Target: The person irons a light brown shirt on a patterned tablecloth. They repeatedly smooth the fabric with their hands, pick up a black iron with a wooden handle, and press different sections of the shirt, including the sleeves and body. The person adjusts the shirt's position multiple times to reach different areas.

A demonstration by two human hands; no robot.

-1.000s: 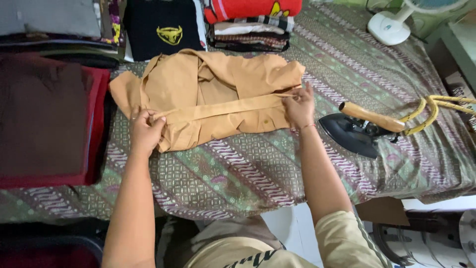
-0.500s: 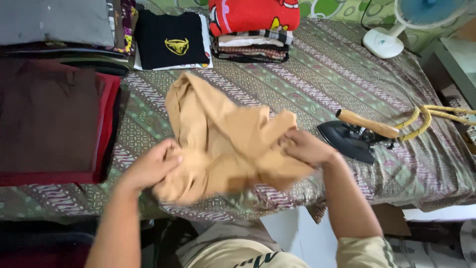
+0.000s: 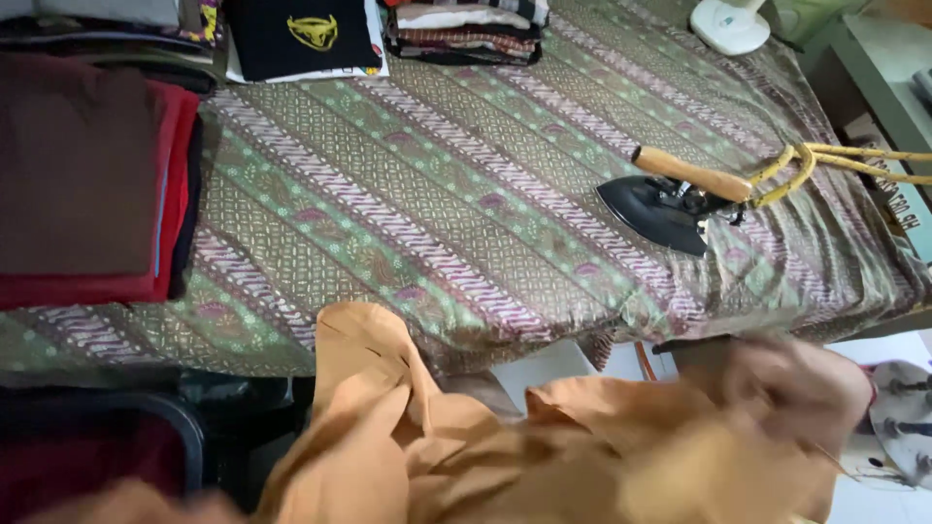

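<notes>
We have the tan garment (image 3: 544,456) off the table (image 3: 437,213) and bunched low in front of us, hanging below its near edge; our right hand (image 3: 796,388) is a blur at the garment's right side and seems buried in the cloth, though we cannot tell how its fingers are set; our left hand is not clearly in view. To handle this well, we judge, we should find two matching corners or seams before spreading, keep the cloth from dragging toward the floor, and lay it flat on the patterned cover; the black iron with the wooden handle (image 3: 670,199) sits to the right with its yellow cord (image 3: 825,160), well apart; the folded red and brown stack (image 3: 87,184) lies at left.
</notes>
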